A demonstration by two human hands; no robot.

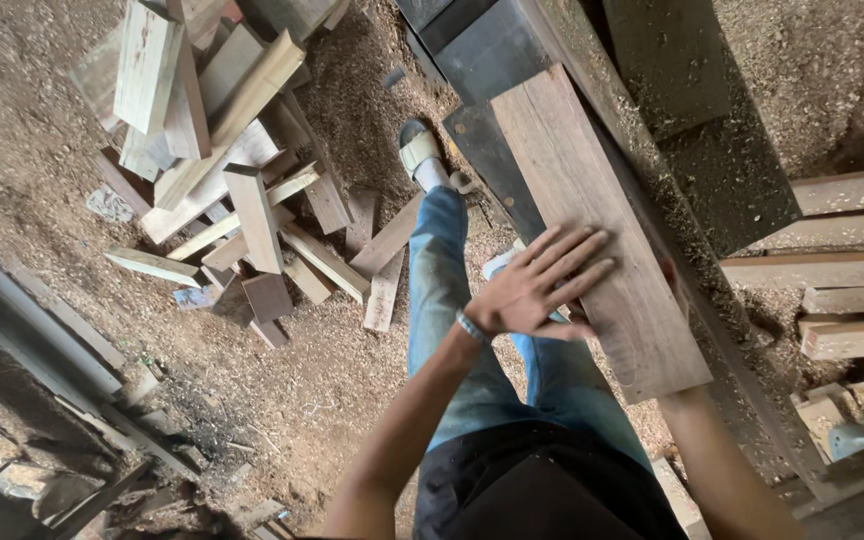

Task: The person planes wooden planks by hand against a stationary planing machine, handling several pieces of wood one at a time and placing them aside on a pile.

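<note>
We see soft daylight falling from the upper left, bright on the offcut pile (pixel 222 150); the lower left corner sinks into shadow, and straight edges bow near the frame borders.

Wooden board (pixel 592 230) lies along the machine table (pixel 697 130); left hand (pixel 537 285) flat on its near part, fingers spread, blocking that stretch. Right hand mostly hidden behind the board's far edge, grip not visible. Board's upper half is bare and open from above. Right of the board: table surface coated in sawdust, unobstructed. Further right, stacked planks (pixel 842 275) close off that side. Left of the board, the person's legs fill the gap; beyond them, open sawdust floor (pixel 282 390), then a heap of offcuts (pixel 237 170) barring passage.
</note>
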